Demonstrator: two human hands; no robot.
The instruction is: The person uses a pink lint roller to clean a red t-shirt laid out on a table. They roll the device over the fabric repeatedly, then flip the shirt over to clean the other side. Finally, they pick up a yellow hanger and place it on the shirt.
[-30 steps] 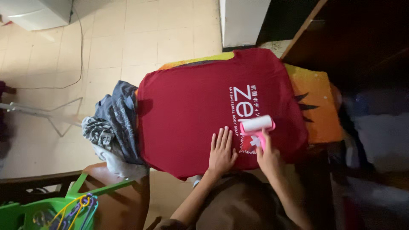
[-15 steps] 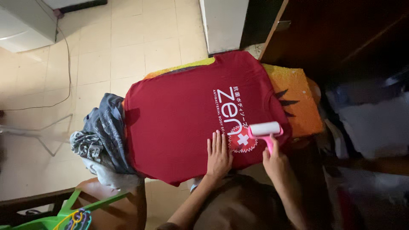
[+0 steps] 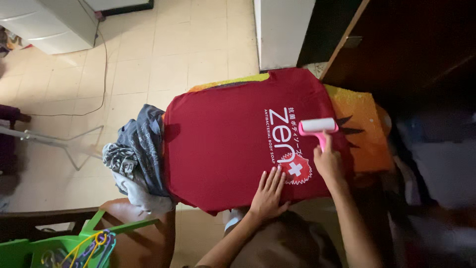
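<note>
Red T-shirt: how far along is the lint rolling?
Done: the red T-shirt lies flat on the orange cover. In hand: the right hand runs the pink lint roller by the print; the left hand pins the hem. Left: the heap of grey clothes.

A matt red cotton-like T-shirt [image 3: 223, 149] is lying smooth and nearly creaseless, its white printed lettering looking flat and slightly rubbery. The right hand [image 3: 328, 163] is gripping a lint roller [image 3: 318, 128] whose handle is showing glossy pink plastic, its drum wrapped in pale, paper-like sheet. The left hand [image 3: 268, 195] is pressing flat on the cloth. Beneath the shirt, an orange and yellow towel [image 3: 364, 134] is looking coarse and nubbly. Beside it, a heap of grey patterned clothes [image 3: 136, 156] is lying soft and rumpled. The floor [image 3: 163, 54] is showing pale, faintly glossy tiles, and green hangers [image 3: 74, 238] are gleaming like smooth plastic.
</note>
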